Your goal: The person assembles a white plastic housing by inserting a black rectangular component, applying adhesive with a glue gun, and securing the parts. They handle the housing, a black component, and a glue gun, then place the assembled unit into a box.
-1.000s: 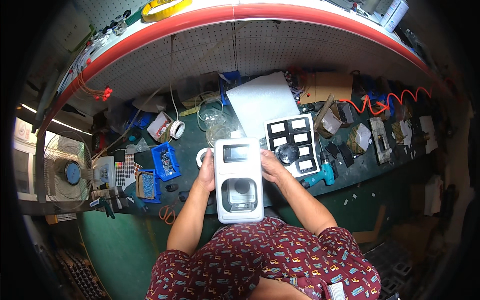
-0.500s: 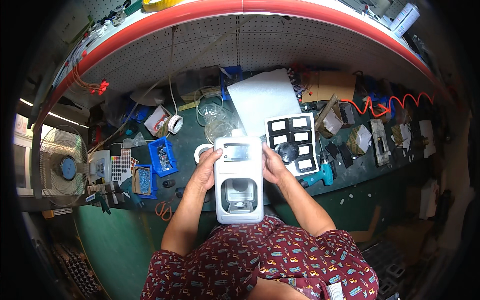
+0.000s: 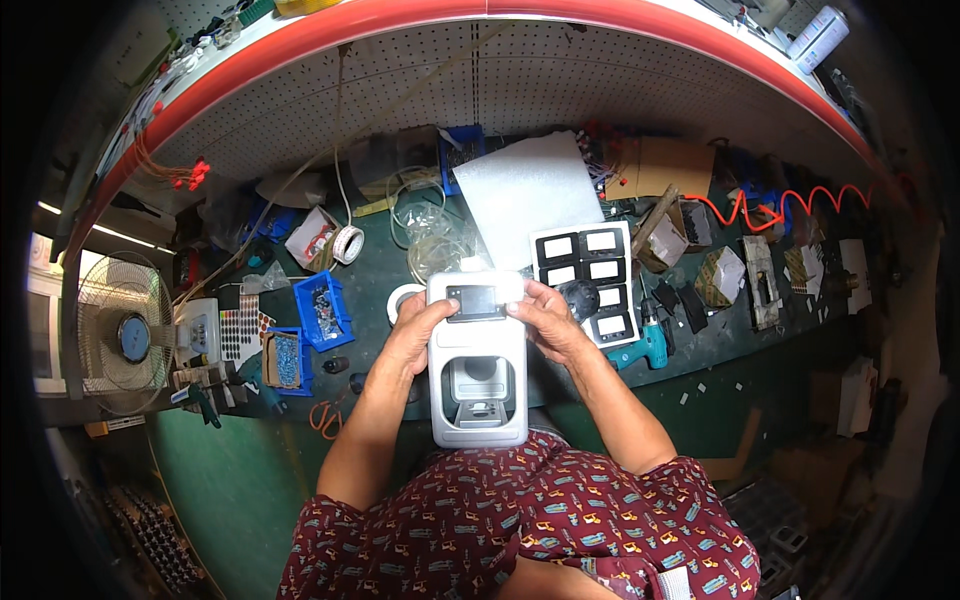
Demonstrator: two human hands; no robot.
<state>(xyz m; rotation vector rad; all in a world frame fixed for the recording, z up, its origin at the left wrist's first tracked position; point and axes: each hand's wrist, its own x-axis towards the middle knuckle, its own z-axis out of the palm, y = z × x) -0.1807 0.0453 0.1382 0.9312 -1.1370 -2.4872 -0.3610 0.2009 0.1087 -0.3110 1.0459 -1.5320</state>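
Observation:
A silver-grey plastic machine housing stands in front of my body at the bench edge. Near its top sits a dark rectangular panel; an arched opening with a small ledge inside takes up the lower part. My left hand grips the housing's upper left side, its thumb on the panel's left edge. On the opposite side my right hand is closed round the upper right edge, thumb laid over the front by the panel's right end. The fingers behind the housing are partly hidden.
Right of the housing lies a white tray of black-framed panels, with a round black part on it. A teal power drill lies beside it. Blue bins, a tape roll and a fan stand to the left.
Both thumbs have moved inward from the housing's sides onto its front, at the two ends of the dark panel. The housing has hardly moved.

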